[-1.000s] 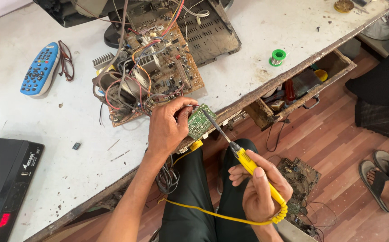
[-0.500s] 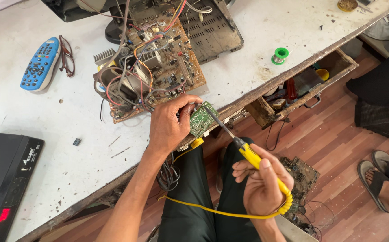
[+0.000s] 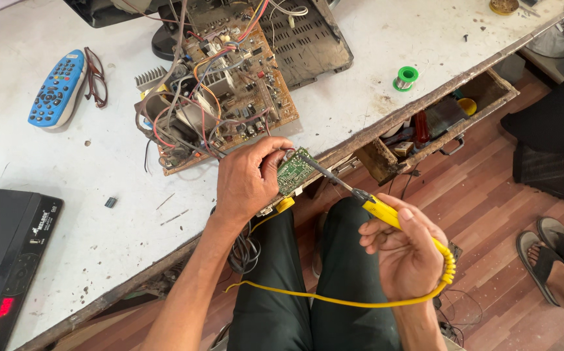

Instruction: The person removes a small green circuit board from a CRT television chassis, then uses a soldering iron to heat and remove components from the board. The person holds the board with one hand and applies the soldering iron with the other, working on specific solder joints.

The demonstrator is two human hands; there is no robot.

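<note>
My left hand (image 3: 248, 183) is clamped on a small green rectangular circuit board (image 3: 294, 171), fingers curled over its far edge and thumb beneath, holding it tilted just off the near edge of the white, scuffed worktable (image 3: 67, 221). My right hand (image 3: 404, 255) is closed around the yellow plastic handle of a soldering iron (image 3: 386, 214), whose dark metal shaft runs up and to the left from my fist until the tip meets the face of the green board (whether it truly touches a joint I cannot tell, the spot is too small). From the bottom of that fist a yellow ribbed cord (image 3: 334, 300) loops away beneath my wrist and across my dark trousers.

Just beyond the knuckles of my left hand lies a large brown circuit board (image 3: 230, 91) crowded with coils, heat sinks and red, grey and orange wires, some of which trail toward the clamped board. Farther out from that hand, well to its left, rest a blue remote control (image 3: 57, 90) and a pair of dark-framed glasses (image 3: 96, 75) touching its side. Out past the iron's tip, a small green spool of solder wire (image 3: 406, 77) sits on the table, and below it an open wooden drawer (image 3: 438, 127) holds assorted tools. A black box with a red display (image 3: 2, 260) sits at the table's near left corner.
</note>
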